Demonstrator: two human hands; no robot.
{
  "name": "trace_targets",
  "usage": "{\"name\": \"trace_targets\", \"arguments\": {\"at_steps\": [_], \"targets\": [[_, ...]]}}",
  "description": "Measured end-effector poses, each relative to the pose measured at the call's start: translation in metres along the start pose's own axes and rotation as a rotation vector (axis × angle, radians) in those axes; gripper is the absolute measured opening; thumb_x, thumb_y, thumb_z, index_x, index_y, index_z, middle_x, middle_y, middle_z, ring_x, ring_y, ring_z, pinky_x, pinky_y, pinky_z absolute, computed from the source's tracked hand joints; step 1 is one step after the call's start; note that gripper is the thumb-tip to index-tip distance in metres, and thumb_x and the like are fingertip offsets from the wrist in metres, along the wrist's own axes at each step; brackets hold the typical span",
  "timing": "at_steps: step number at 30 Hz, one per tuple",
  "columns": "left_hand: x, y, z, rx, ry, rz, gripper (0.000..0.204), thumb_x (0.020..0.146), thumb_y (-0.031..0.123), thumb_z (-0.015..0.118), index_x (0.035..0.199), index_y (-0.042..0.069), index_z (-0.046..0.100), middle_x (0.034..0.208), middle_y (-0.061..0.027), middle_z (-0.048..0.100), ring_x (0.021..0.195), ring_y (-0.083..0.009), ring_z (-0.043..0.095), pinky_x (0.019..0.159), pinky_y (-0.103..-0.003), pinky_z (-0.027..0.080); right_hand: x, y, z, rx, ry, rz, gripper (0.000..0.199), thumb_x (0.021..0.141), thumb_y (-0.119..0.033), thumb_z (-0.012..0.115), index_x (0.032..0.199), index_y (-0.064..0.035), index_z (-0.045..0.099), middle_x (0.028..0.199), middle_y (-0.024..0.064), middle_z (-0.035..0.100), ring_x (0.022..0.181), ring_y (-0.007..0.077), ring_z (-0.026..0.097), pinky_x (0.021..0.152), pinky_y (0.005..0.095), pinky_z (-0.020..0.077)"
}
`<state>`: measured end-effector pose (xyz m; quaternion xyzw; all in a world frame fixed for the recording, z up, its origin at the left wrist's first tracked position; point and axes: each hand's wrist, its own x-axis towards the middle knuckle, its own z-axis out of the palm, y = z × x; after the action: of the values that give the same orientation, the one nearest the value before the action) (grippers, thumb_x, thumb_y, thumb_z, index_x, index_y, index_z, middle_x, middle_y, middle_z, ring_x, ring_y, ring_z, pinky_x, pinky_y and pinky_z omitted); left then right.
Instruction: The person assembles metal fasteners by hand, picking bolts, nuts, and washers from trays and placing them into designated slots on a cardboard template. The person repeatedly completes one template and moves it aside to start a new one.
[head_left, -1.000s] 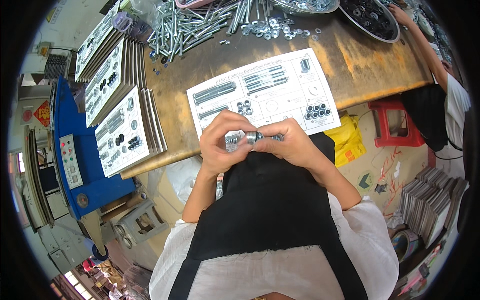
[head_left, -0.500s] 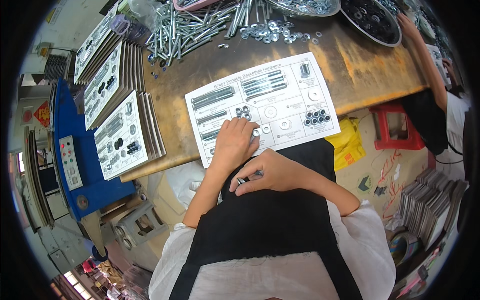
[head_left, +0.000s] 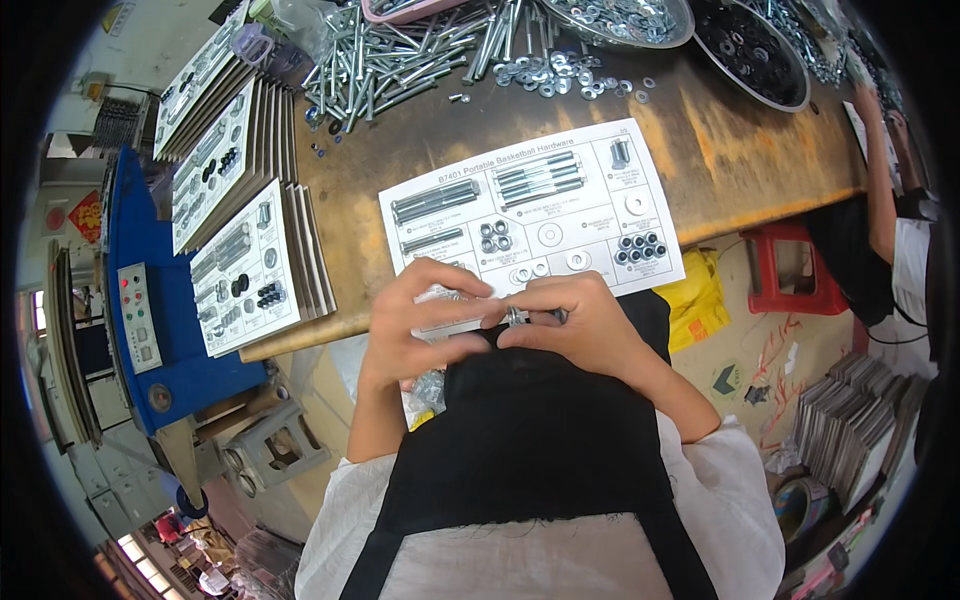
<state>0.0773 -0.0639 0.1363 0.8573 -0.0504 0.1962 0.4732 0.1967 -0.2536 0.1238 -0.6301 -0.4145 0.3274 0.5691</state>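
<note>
A white hardware card [head_left: 590,212] with a printed grid lies on the table edge in front of me. Long bolts, nuts and washers show in its boxes; which are real and which printed, I cannot always tell. Loose-looking flat washers [head_left: 523,274] sit near the card's lower edge. My right hand [head_left: 578,322] is closed, pinching small shiny metal washers [head_left: 515,316] between thumb and fingers just past that edge. Beside it, my left hand [head_left: 415,318] has its fingers apart, fingertips close to those washers; its thumb is slightly blurred.
Long bolts [head_left: 375,70] lie heaped at the back, next to scattered washers [head_left: 560,72]. A metal bowl [head_left: 640,38] of washers and one of black parts [head_left: 750,55] stand behind. Stacked cards [head_left: 245,265] are at left. A co-worker's arm [head_left: 880,170] shows at right.
My left hand has lifted off the card and come back toward my right hand, its fingers spreading. The right hand has risen slightly toward the card, still holding the metal pieces.
</note>
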Motion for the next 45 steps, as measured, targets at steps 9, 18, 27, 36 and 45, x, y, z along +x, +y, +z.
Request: {"name": "trace_targets", "arguments": {"at_steps": [9,18,27,36,45], "targets": [[0.007,0.019,0.027,0.524,0.186,0.352,0.032,0.065,0.028,0.08,0.094,0.015,0.075,0.092,0.0035,0.07,0.083,-0.0161,0.062,0.073,-0.03,0.045,-0.004,-0.005,-0.002,0.017,0.078,-0.07,0.028,0.073,-0.017,0.082,0.095,-0.0035,0.073,0.06,0.0038,0.051,0.054,0.0135,0.046,0.051,0.0285,0.0365],[0.019,0.015,0.035,0.323,0.219,0.344,0.032,0.066,0.021,0.082,0.096,0.012,0.074,0.092,0.0008,0.07,0.08,-0.0172,0.063,0.073,-0.031,0.045,-0.005,-0.001,-0.004,0.052,0.089,-0.091,0.028,0.072,-0.012,0.082,0.097,-0.0033,0.072,0.06,0.0031,0.048,0.054,0.0131,0.043,0.051,0.0281,0.0356],[0.02,-0.001,0.016,-0.041,0.247,0.096,0.033,0.063,0.013,0.084,0.091,0.003,0.071,0.089,-0.0051,0.068,0.079,-0.0214,0.061,0.073,-0.033,0.045,0.006,0.032,-0.005,1.353,-0.029,0.36,0.046,0.104,-0.031,0.036,0.132,0.0024,0.052,0.114,0.0071,0.059,0.099,0.0156,0.058,0.087,0.0277,0.0472],[0.042,0.004,0.033,0.379,-0.115,0.077,0.028,0.072,0.015,0.078,0.098,0.01,0.069,0.089,-0.0027,0.063,0.08,-0.022,0.055,0.071,-0.034,0.042,0.01,0.029,-0.006,1.541,0.077,0.38,0.048,0.106,-0.031,0.03,0.146,-0.0046,0.038,0.149,0.0071,0.042,0.13,0.0171,0.043,0.102,0.0317,0.0397],[0.043,0.011,0.039,0.34,-0.021,0.072,0.03,0.07,0.011,0.079,0.098,0.009,0.069,0.087,-0.0037,0.061,0.075,-0.0232,0.053,0.067,-0.034,0.044,0.015,0.038,0.004,1.918,0.127,0.253,0.044,0.105,-0.029,0.034,0.144,-0.0078,0.04,0.148,0.008,0.042,0.141,0.0259,0.033,0.111,0.0408,0.0346]]}}
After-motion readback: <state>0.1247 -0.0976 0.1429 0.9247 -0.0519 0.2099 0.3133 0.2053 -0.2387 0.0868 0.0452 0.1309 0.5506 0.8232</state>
